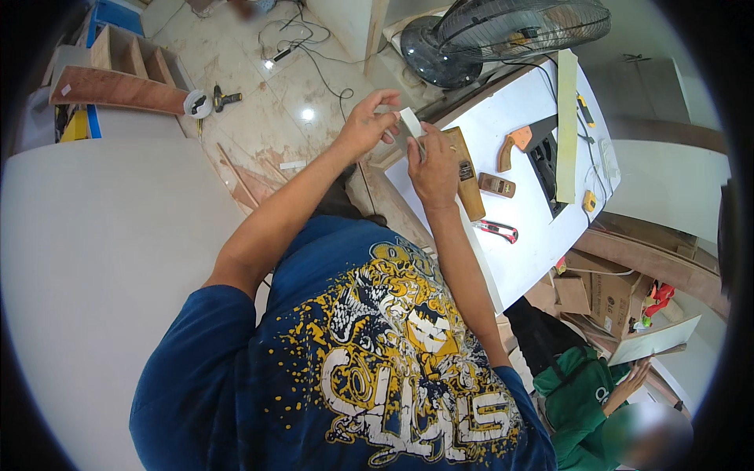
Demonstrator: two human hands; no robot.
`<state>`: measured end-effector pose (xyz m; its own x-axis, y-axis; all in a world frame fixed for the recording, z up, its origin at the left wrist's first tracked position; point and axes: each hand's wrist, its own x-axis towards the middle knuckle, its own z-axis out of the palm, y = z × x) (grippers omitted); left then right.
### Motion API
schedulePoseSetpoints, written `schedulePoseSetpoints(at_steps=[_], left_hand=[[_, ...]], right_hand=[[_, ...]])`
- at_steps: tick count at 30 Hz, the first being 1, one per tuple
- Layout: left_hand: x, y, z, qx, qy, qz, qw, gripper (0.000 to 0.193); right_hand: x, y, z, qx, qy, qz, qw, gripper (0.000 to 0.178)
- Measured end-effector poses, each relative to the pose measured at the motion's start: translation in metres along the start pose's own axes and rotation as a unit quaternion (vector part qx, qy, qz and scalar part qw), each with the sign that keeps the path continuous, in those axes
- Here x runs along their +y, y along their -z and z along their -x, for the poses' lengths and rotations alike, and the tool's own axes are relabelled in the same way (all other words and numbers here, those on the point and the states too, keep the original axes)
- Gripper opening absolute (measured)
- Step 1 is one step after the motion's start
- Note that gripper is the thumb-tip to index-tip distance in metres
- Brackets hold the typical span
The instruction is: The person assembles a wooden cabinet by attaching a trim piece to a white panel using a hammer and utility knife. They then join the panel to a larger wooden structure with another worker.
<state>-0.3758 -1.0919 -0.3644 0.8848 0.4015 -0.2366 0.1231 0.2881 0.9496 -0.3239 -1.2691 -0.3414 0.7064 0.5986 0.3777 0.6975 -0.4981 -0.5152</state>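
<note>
In front of me, past the table's left edge, my left hand and my right hand come together around a small flat white piece. My left thumb and fingers are curled at its left edge. On the other side, my right thumb and fingers close round its lower right part and hide some of it. What the piece is made of I cannot tell. Just right of my right hand, a wooden block-like tool lies on the white-topped table.
On the table are a red utility knife, a brown box-shaped item, an orange-handled saw, a pale yellow strip and a yellow tape measure. Behind stands a fan. A drill lies on the floor. A person in green works lower right.
</note>
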Motion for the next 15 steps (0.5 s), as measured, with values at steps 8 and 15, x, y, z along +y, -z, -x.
schedulePoseSetpoints(at_steps=[8, 15], left_hand=[[0.033, 0.020, -0.051, -0.319, -0.107, -0.245, 0.910, 0.045], [0.049, 0.023, -0.069, -0.408, -0.141, -0.350, 0.831, 0.038]], right_hand=[[0.000, -0.003, -0.002, -0.018, -0.022, 0.027, 0.999, 0.021], [0.003, -0.006, 0.000, 0.008, 0.018, 0.037, 0.999, 0.030]])
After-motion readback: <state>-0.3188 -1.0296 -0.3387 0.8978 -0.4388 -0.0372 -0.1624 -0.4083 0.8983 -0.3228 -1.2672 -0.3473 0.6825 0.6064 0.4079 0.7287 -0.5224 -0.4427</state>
